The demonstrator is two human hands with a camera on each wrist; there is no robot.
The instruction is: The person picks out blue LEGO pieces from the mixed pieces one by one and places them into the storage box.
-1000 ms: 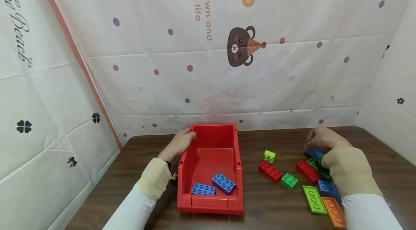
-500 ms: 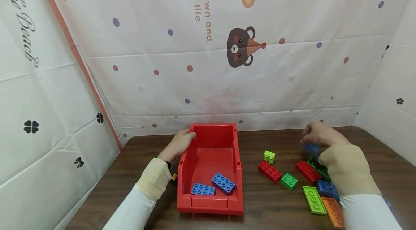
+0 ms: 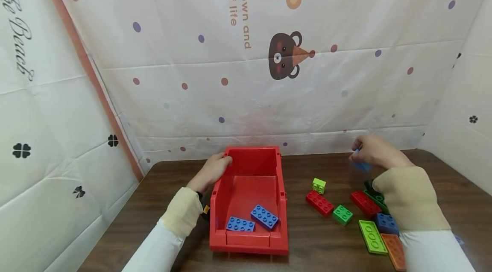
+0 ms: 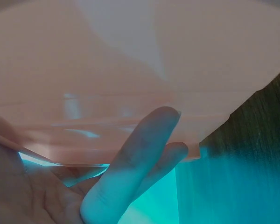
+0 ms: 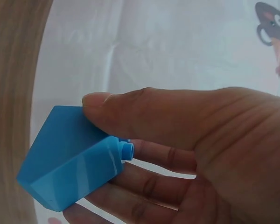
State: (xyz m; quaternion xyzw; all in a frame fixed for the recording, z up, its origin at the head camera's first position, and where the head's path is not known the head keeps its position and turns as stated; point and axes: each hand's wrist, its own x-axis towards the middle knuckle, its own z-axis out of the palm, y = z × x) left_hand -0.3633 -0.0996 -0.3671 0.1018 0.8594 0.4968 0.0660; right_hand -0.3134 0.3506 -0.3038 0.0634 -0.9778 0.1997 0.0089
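My left hand (image 3: 210, 172) grips the far left rim of a red open-topped box (image 3: 216, 220), thumb over the edge; in the left wrist view its fingers (image 4: 147, 144) lie along the box's outer wall. Inside the box are two blue eight-stud bricks, one flat at the left (image 3: 240, 224) and one angled (image 3: 264, 216). My right hand (image 3: 380, 152) is over the back right of the table. It pinches a blue sloped brick (image 5: 77, 158) between thumb and fingers, with a stud facing the palm.
Between box and right arm lie a lime brick (image 3: 318, 185), a red brick (image 3: 320, 203) and a green brick (image 3: 342, 215). Nearer the right sleeve are another red brick (image 3: 365, 203), a blue brick (image 3: 386, 223), a lime plate (image 3: 372, 237) and an orange plate (image 3: 393, 250). White printed sheeting surrounds the table.
My right hand has risen from the pile and moved back and slightly left, carrying the blue sloped brick. The left hand and red box have stayed in place.
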